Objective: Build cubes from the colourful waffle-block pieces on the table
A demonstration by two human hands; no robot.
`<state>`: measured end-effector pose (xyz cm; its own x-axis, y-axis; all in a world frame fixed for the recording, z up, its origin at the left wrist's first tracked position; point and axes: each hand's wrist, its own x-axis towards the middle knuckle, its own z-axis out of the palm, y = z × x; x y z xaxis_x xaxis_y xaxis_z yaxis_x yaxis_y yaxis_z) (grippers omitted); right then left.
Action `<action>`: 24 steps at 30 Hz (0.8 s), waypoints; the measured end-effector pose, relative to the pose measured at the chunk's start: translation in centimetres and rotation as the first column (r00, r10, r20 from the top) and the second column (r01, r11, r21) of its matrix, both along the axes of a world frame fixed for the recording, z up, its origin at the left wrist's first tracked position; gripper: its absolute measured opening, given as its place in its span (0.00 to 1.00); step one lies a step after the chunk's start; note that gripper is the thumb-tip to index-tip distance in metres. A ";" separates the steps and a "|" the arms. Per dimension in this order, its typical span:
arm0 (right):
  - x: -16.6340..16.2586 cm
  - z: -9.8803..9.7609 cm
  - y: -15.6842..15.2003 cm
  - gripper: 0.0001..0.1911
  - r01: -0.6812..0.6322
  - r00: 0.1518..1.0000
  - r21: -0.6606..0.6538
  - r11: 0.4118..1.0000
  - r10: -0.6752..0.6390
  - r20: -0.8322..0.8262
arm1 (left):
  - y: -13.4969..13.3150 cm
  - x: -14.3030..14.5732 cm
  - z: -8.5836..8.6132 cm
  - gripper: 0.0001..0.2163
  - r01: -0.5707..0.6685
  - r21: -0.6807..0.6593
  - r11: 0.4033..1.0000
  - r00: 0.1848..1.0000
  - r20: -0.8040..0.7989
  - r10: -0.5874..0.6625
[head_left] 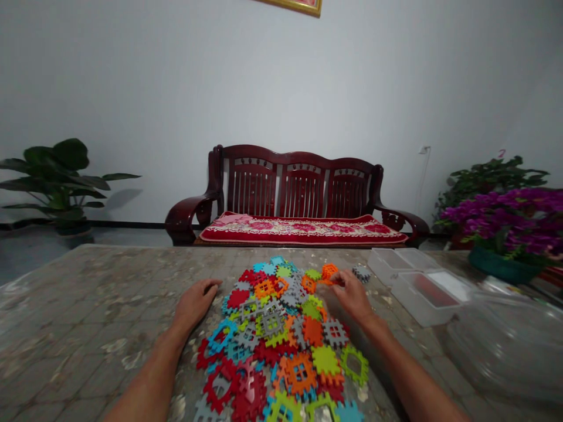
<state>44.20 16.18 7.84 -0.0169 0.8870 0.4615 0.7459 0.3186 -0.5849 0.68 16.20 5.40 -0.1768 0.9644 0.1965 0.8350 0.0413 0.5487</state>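
A spread-out pile of interlocking plastic building pieces (272, 322) lies on the table in front of me, in red, orange, lime green, blue and grey, with toothed edges and some window-like cut-outs. At the pile's upper right, my right hand (349, 295) pinches a flat orange interlocking piece (325, 282). Just beyond those fingers sits an assembled orange block (329, 271). A grey toothed block (361, 273) stands to the right of the same hand. On the pile's left side my left hand (197, 300) rests on the table, fingers loosely extended and holding nothing.
Clear plastic boxes (426, 296) and a transparent lid or container (505, 340) occupy the table's right side. Purple flowers in a teal pot (505, 265) stand behind them. The table (101, 316) has a patterned cover. Beyond its far edge is a dark wooden bench (303, 181).
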 end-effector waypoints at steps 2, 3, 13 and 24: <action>1.8 -1.0 -0.8 0.03 0.012 1.000 -0.009 1.000 -0.012 0.013 | 0.0 0.0 0.0 0.23 0.005 -0.011 1.000 1.000 -0.017 -0.005; 2.6 -1.6 -1.2 0.02 0.008 1.000 -0.033 0.999 -0.007 0.018 | 0.0 0.0 0.0 0.23 0.007 -0.015 1.000 1.000 -0.024 -0.007; 3.5 -2.3 -2.3 0.20 0.183 0.963 -0.180 0.966 -0.139 0.232 | 0.0 -0.1 0.1 0.22 0.008 -0.010 1.000 1.000 -0.026 -0.008; 3.6 -2.0 -2.2 0.22 0.270 0.951 -0.112 0.956 -0.246 0.185 | 0.1 -0.1 0.3 0.22 0.001 -0.028 1.000 0.999 -0.051 -0.002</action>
